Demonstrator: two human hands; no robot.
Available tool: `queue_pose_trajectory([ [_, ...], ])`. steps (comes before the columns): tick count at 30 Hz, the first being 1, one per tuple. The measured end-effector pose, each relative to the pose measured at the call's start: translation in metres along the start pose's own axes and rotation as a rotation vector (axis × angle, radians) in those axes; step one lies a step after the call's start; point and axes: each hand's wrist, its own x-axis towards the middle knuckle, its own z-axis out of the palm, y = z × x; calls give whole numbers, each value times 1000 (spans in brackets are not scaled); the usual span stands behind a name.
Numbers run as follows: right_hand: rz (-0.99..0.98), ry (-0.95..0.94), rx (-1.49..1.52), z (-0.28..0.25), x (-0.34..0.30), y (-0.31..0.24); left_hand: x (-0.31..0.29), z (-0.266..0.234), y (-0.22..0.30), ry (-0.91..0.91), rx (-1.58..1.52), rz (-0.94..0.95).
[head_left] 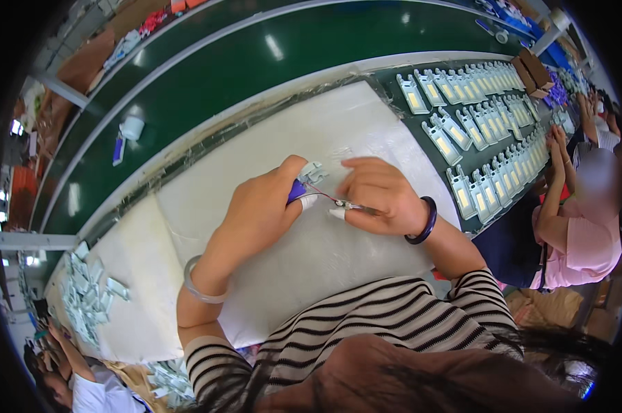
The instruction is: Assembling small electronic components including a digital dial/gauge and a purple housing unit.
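My left hand (259, 206) is closed round a small plastic housing (297, 191), purple with a pale grey-green clip-shaped end (313, 172) beyond my thumb. Thin dark-red wires (323, 193) run from it toward my right hand (383, 196). Between thumb and fingers, that hand pinches a slim metal hand tool (352, 205); its tip meets the wires, and its exact kind is too small to make out. White coverings wrap some fingertips on both hands. Both hands are above a white padded work surface (270, 282), my right index finger raised.
Rows of pale green housings with yellowish panels (493, 124) stand at the right, beside a brown box (531, 72). Loose pale green parts (87, 296) are heaped at the left. A green conveyor (256, 51) runs behind, carrying a white cup-like item (132, 128). Co-workers sit at both sides.
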Motion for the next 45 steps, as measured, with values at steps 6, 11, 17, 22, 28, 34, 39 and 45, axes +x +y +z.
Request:
queue_pose_trajectory([
  [6, 482, 68, 394, -12, -11, 8, 25, 15, 2, 54, -549, 94],
  [11, 512, 140, 578, -15, -14, 23, 48, 30, 0, -18, -1132, -58],
  [17, 310, 72, 149, -20, -15, 14, 57, 53, -5, 120, -1161, -83],
  [22, 175, 91, 17, -9, -15, 7, 54, 52, -3, 95, -1109, -76],
  [28, 65, 65, -120, -12, -9, 3, 51, 58, -11, 94, -1214, -74],
  [34, 85, 132, -229, -15, -11, 1, 49, 59, -8, 69, -1338, -36],
  [39, 149, 229, -171, -10, -12, 8, 51, 66, -7, 87, -1341, 44],
  [45, 88, 185, -275, -20, -10, 11, 46, 65, 2, 126, -1236, -15],
])
